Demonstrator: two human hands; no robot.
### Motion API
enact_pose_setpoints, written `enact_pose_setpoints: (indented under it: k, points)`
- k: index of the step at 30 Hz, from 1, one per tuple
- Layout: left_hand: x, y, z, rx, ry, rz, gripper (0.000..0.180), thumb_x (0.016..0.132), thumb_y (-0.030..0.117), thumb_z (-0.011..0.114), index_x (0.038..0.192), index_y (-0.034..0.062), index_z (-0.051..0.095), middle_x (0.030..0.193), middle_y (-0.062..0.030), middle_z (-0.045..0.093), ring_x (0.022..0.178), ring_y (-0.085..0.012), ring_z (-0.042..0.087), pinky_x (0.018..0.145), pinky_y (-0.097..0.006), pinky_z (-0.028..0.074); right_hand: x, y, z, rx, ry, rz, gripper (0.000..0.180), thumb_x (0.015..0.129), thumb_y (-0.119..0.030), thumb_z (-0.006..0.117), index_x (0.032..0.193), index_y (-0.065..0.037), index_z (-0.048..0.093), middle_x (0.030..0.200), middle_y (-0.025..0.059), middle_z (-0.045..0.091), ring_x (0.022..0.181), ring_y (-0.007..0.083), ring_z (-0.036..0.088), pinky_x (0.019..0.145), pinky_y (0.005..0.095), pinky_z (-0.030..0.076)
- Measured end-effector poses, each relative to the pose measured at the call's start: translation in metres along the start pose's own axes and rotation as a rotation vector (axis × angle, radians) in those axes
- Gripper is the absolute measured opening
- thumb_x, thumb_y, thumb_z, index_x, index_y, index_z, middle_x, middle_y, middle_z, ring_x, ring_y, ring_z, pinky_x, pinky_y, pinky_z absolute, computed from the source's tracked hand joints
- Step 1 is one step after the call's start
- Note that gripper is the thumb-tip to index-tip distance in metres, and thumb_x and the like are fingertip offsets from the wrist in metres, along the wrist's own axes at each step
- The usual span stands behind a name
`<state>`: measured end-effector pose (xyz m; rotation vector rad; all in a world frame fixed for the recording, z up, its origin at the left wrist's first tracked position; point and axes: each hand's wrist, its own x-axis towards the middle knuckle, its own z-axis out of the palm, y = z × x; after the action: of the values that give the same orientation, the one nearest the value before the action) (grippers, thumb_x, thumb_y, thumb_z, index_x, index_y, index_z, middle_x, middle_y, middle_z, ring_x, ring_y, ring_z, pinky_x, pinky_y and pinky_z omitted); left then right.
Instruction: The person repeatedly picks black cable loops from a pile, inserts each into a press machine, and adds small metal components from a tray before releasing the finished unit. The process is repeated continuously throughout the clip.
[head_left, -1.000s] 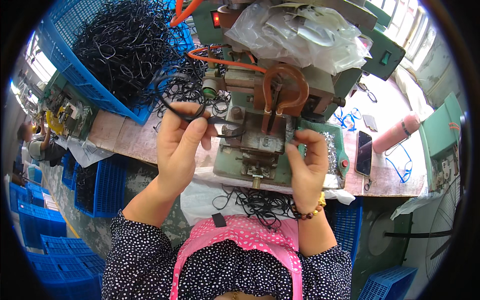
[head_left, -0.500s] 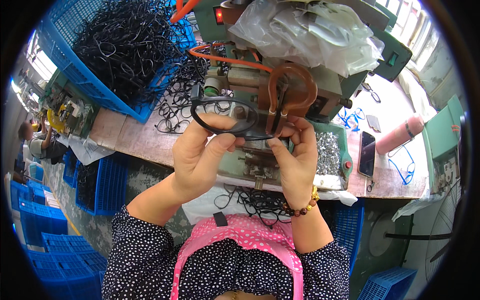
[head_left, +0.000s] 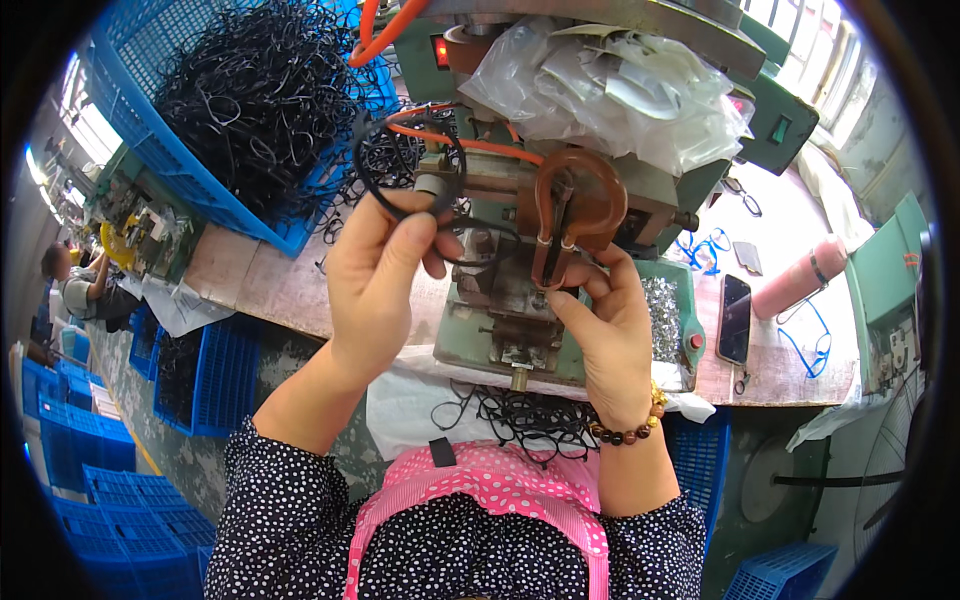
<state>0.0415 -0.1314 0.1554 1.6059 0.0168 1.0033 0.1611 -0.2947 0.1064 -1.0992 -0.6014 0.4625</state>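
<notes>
Left hand point(head_left: 375, 280): pinches black glasses frame point(head_left: 448, 203) by rim, likely for steadiness.
Right hand point(head_left: 610, 340): fingers nearly closed beside copper loop point(head_left: 544, 195); hold cannot be told.

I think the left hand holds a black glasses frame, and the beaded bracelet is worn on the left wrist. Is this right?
Not quite: the head view shows the beaded bracelet on the right wrist. The left hand does hold a black glasses frame.
</notes>
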Motion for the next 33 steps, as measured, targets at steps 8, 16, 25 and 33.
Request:
enact_pose_setpoints:
  k: [8,16,25,33]
  points:
    - [-0.027,-0.009,0.024,0.282,-0.274,0.035,0.011,0.090,-0.001,0.063,0.101,-0.0024,0.064,0.084,-0.0112,0.068,0.071,-0.0200,0.066,0.066,-0.029,0.051,-0.011,-0.003,-0.021,-0.156,0.062,-0.105,0.037,0.090,0.007,0.056,0.127,0.006,0.052,0.110,0.0111,0.064,0.108,0.0157,0.059,0.097,0.0288,0.044]
    - [-0.017,-0.025,0.031,0.477,-0.335,0.234,0.018,0.083,0.006,0.072,0.099,0.0003,0.065,0.080,-0.0138,0.064,0.067,-0.0302,0.062,0.060,-0.036,0.048,-0.025,-0.014,-0.058,-0.193,0.266,-0.240,0.028,0.095,0.006,0.055,0.123,0.004,0.056,0.112,0.0094,0.064,0.107,0.0149,0.060,0.097,0.0278,0.044]
    - [-0.020,-0.030,0.027,0.515,-0.364,0.354,0.023,0.078,0.010,0.076,0.096,0.0009,0.065,0.085,-0.0157,0.064,0.072,-0.0356,0.060,0.062,-0.041,0.048,-0.038,0.034,-0.137,-0.474,0.528,-0.104,0.020,0.093,0.001,0.061,0.112,-0.003,0.067,0.116,0.0107,0.064,0.109,0.0179,0.060,0.093,0.0301,0.047]
    - [-0.016,-0.028,0.030,0.507,-0.300,0.518,0.027,0.077,0.010,0.078,0.097,-0.0008,0.063,0.079,-0.0137,0.062,0.069,-0.0337,0.061,0.062,-0.042,0.048,-0.030,0.045,-0.118,-1.396,0.166,-0.332,0.013,0.080,-0.006,0.071,0.091,-0.006,0.064,0.116,0.0122,0.062,0.127,0.0387,0.047,0.108,0.0490,0.035]
